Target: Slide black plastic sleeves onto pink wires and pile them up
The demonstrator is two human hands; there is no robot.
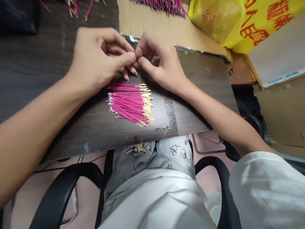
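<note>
A pile of several short pink wires (130, 103) with gold tips on their right ends lies on the dark wooden board (95, 127). Just above the pile, my left hand (100, 57) and my right hand (159, 60) meet fingertip to fingertip. Both hands pinch something very small between thumb and forefinger; it is too small to name. Neither hand touches the pile.
More pink wires (164, 6) lie on cardboard at the top, and a few (73, 8) at the top left. A yellow plastic bag (238, 22) sits at the upper right. Black chair arms (62, 187) flank my lap below the board's front edge.
</note>
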